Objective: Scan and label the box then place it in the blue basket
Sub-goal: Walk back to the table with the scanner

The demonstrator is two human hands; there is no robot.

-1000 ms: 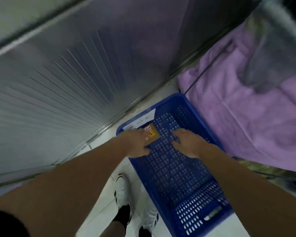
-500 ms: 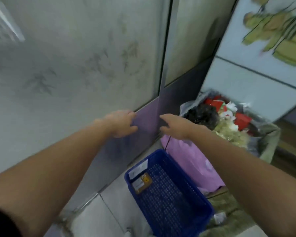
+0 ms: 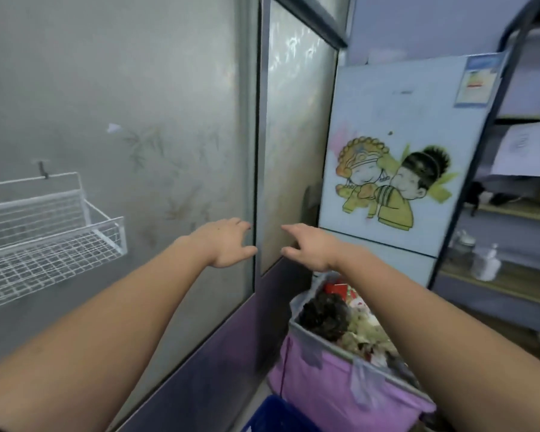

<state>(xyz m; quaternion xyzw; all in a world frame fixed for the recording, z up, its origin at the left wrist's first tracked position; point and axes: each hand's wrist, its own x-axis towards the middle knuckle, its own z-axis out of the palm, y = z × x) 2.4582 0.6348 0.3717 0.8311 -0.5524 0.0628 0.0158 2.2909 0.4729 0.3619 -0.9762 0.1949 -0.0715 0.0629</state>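
Only a corner of the blue basket (image 3: 278,414) shows at the bottom edge, on the floor beside the frosted glass door. The box lies out of view. My left hand (image 3: 226,241) is raised in front of the door, fingers apart, holding nothing. My right hand (image 3: 309,246) is level with it a little to the right, also spread and empty. Both hands are well above the basket.
A purple bin (image 3: 340,378) full of rubbish stands right of the basket. A white wire shelf (image 3: 44,232) hangs on the glass at left. A fridge with a cartoon sticker (image 3: 396,179) and a metal rack (image 3: 512,213) with bottles fill the right side.
Both hands have left the basket and risen empty. The view has tilted up from the floor, so the box dropped out of sight and the fridge and rack came in.
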